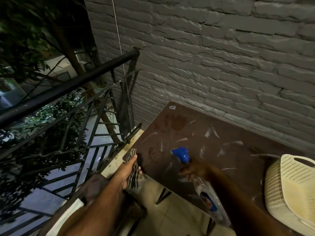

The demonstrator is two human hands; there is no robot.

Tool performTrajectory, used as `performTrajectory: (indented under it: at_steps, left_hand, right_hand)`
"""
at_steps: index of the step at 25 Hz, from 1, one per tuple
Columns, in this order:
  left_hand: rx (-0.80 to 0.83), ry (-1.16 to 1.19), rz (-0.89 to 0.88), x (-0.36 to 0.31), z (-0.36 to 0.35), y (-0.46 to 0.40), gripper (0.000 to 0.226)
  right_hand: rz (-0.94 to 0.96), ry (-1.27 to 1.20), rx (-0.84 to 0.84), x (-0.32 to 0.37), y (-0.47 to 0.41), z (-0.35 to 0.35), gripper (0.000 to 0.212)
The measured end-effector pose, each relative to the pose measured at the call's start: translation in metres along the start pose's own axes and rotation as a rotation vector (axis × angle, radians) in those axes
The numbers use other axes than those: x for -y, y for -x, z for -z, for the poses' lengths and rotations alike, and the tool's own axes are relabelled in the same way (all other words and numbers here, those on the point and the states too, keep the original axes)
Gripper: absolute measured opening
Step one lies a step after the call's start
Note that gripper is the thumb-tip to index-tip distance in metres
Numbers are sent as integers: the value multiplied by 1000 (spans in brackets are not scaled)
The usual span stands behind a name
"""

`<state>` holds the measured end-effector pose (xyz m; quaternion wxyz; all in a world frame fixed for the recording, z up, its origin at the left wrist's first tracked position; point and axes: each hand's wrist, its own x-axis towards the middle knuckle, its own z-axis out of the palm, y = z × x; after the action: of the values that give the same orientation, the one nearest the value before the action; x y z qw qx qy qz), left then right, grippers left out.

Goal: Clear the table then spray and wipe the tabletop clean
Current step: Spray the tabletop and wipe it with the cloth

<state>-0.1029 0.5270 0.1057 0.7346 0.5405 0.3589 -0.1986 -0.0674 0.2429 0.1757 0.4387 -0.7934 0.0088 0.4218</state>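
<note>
One brown tabletop (213,133) with pale smears stands against the grey brick wall (204,57), carrying one cream basket (289,189) at its right edge. Left hand (127,172), at the tabletop's near-left corner, has its grip curled tight round one striped cloth (133,167). Right hand (196,169), over the tabletop left of the basket, has its grip wrapped round the neck of one spray bottle (209,203), whose blue nozzle (181,154) points toward the wall; one black railing (68,86) runs left of the tabletop.
</note>
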Motion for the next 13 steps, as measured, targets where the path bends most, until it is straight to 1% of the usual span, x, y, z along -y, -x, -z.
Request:
performTrajectory:
  at_steps: [1,2,4,6,11,13]
  left_hand:
    - [-10,9,-8,0,-3,-2,52]
    - [-23,20,-17,-1,-7,-3,52]
    - [-53,32,-30,-3,-13,-7,53]
    - [-99,38,-42,-3,-20,-8,54]
    - [-155,67,-89,-4,-39,-11,57]
    - [-164,68,-103,-5,-49,-12,56]
  right_hand:
    - [21,10,74,8,-4,-2,34]
    - [45,-4,107,16,-8,-4,32]
    - [123,-144,58,30,-16,-7,23]
    - [169,-268,-4,40,-25,-6,25]
    - [209,-246,-118,40,-40,32,25]
    - [214,-276,-215,33,-44,58,27]
